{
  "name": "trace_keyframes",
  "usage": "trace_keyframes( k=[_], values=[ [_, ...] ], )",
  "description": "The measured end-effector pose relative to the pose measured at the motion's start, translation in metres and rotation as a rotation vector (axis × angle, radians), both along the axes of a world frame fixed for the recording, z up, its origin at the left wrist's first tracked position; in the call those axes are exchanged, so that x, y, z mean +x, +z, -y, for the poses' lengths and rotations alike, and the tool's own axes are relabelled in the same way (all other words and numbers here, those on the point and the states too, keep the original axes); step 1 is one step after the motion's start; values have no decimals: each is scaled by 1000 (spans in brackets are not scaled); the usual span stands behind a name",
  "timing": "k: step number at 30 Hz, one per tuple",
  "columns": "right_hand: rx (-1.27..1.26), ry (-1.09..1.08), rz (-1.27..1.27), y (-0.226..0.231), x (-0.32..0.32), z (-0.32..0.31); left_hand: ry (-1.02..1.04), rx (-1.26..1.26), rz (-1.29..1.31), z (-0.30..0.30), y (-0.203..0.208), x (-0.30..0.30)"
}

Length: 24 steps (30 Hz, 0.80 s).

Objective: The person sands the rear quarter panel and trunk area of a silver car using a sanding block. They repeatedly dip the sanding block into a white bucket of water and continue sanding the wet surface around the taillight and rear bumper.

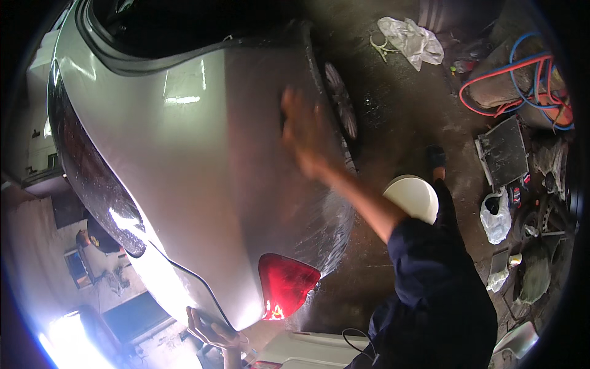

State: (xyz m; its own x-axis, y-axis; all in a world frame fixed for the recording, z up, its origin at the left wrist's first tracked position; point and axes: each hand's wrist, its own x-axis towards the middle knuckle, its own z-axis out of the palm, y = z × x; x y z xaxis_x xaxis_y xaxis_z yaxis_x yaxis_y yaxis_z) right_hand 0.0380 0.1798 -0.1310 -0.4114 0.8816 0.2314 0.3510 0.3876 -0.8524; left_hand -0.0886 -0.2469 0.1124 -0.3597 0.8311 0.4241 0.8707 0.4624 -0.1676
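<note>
The person wears a dark navy short-sleeved top, its sleeve ending above the elbow, and dark trousers of much the same shade. The forearms are bare. The right hand [307, 132] is bare and blurred; the left hand [212, 332] is bare too, with no glove, watch or ring to be made out

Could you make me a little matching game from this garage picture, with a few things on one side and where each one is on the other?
Things:
1. right hand
2. left hand
3. white bucket
4. red and blue hoses

Places:
a. on the floor beside the person's leg
b. at the lower edge of the car body, near the red tail light
c. flat on the silver car panel, blurred
d. coiled on the floor, upper right

Pairs: 1-c, 2-b, 3-a, 4-d
</note>
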Motion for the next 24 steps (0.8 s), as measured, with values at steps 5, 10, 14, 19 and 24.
trace_keyframes(
  k=[5,10,14,19,24],
  values=[
    [-383,-212,-565,-19,-13,-113,1,-22,6,-18,-4,-1],
    [144,26,-510,6,2,104,25,-18,-27,8,0,-6],
    [72,-119,-338,-45,-15,13,-49,-55,-56,-5,-1,-4],
    [-424,-369,-188,-4,-23,-150,-128,-78,-94,-13,-1,-2],
    [131,-286,-518,51,-54,-36,-9,-23,-20,-3,2,4]
  ],
)
